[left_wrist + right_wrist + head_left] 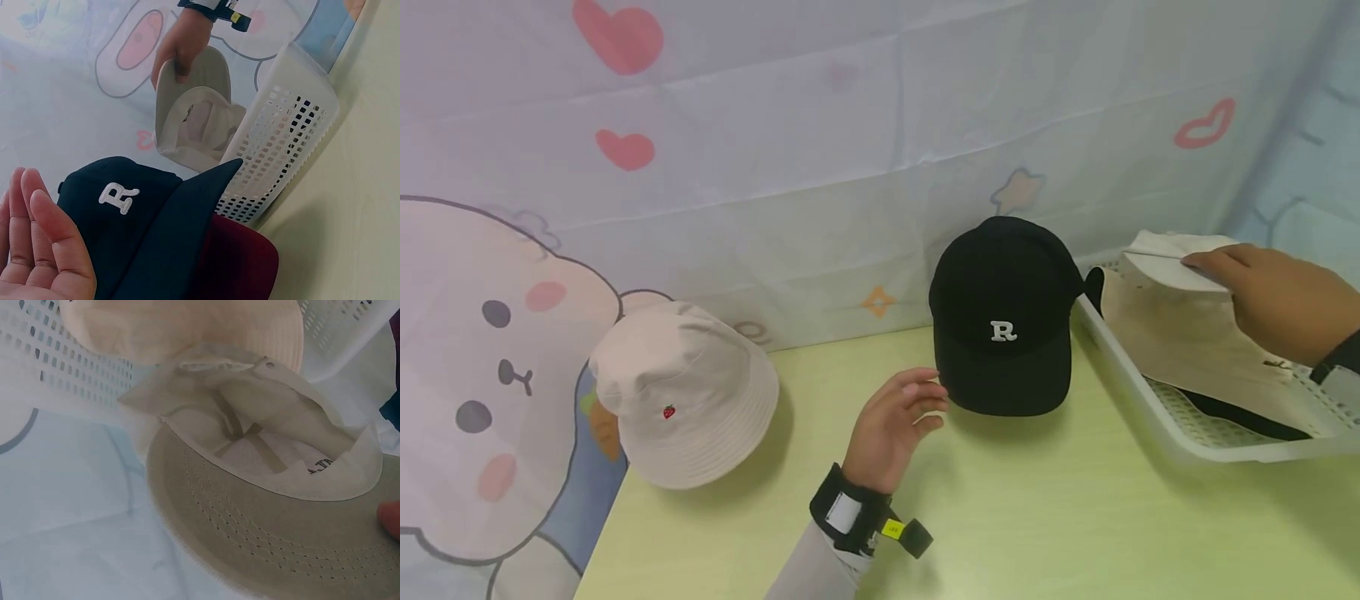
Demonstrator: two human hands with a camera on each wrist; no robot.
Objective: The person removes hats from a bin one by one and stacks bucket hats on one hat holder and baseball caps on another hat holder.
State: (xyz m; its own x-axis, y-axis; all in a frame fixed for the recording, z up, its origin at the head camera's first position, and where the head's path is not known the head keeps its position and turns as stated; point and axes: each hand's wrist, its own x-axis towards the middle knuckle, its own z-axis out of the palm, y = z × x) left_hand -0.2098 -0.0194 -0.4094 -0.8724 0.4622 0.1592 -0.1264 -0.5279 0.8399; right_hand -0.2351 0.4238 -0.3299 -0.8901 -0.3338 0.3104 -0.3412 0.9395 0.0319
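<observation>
My right hand [1292,300] pinches the brim of an off-white baseball cap [1180,250] over the basket at the right. In the right wrist view, the inside of this cap [250,444] faces the camera, and a fingertip lies on its brim. My left hand [898,429] holds nothing; its fingers are relaxed, with the tips close beside the brim of a black cap [1003,275] with a white letter R. A dark red brim [240,259] shows beneath the black one in the left wrist view.
A white perforated basket [1138,387] at the right contains a beige hat [1187,333] and something black. At the left of the pale yellow table [1000,517] sits a cream bucket hat [681,392] with a strawberry. A printed cloth [820,233] hangs behind.
</observation>
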